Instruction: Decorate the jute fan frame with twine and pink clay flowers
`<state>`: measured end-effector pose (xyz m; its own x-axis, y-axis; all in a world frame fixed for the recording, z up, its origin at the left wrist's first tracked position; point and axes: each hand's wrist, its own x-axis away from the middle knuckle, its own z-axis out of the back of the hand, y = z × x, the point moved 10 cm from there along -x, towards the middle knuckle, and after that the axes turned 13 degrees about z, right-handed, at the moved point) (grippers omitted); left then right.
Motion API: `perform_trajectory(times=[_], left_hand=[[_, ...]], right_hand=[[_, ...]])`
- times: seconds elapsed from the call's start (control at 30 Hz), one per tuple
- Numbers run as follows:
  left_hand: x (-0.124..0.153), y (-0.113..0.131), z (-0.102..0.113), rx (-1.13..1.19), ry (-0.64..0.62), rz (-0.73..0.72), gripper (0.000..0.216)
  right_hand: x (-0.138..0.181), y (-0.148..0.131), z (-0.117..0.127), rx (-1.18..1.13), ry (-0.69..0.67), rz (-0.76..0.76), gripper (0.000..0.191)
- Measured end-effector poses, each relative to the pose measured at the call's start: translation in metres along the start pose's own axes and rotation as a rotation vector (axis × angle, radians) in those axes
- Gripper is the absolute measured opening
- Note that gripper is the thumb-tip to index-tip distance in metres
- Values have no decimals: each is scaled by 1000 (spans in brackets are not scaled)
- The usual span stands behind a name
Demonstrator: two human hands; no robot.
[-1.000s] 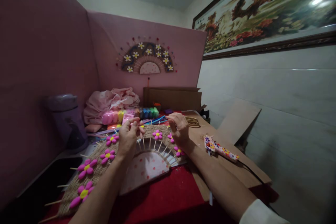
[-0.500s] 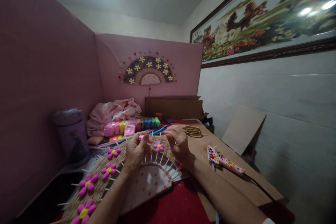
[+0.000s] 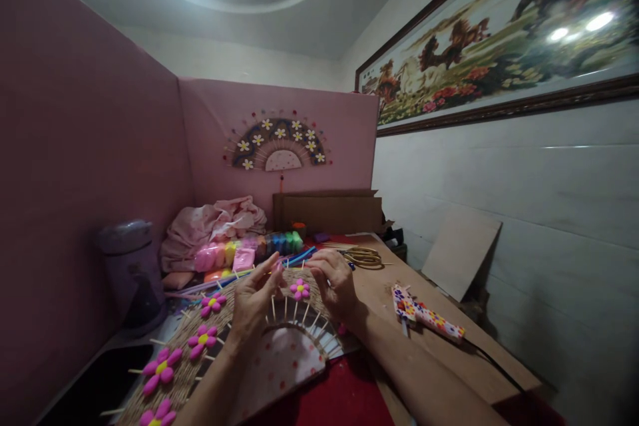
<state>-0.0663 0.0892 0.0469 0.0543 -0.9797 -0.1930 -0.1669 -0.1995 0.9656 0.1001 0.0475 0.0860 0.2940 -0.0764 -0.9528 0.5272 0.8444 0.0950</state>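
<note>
A woven, fan-shaped craft piece (image 3: 192, 356) lies flat on the red table, with wooden sticks fanning out and several pink flowers with yellow centres on it. My left hand (image 3: 254, 303) hovers over its top arc with the fingers stretched out and apart, holding nothing I can see. My right hand (image 3: 333, 289) rests curled on the arc just right of one pink flower (image 3: 299, 289), its fingertips pressed down on the weave. Whether it holds anything is hidden.
A flower-patterned glue gun (image 3: 424, 313) lies on cardboard at the right with its cord trailing. Gold scissors (image 3: 362, 255), packs of coloured clay (image 3: 249, 249), pink cloth (image 3: 212, 223), a purple lidded jar (image 3: 132, 273) and a cardboard box (image 3: 327, 212) stand behind. A finished fan (image 3: 279, 144) hangs on the pink partition.
The camera has tilted up, so everything sits lower in view. My left hand has opened from a pinch to spread fingers. My right hand stays on the arc.
</note>
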Motion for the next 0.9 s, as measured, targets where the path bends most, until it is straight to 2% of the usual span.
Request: perform_trajectory(times=[0.2,0.43,0.67,0.77,0.9], left_hand=[[-2,-8,-9,-3,-72,37,45],[-4,-12,-1,72,21,40,45],[-3,-3,3,65,22,6,46],[-3,-5,6,68,37,38,48],[-2,-10,-2,6,-18,98,38]], right_hand=[[1,0,0,4,1,0,15],[1,-2,-3,-33,-15,1,15],[0,-2,-2,-36,-14,-16,16],[0,-2,-2,-32,-13,-21,17],[2,0,-3,-35,-13,-28,17]])
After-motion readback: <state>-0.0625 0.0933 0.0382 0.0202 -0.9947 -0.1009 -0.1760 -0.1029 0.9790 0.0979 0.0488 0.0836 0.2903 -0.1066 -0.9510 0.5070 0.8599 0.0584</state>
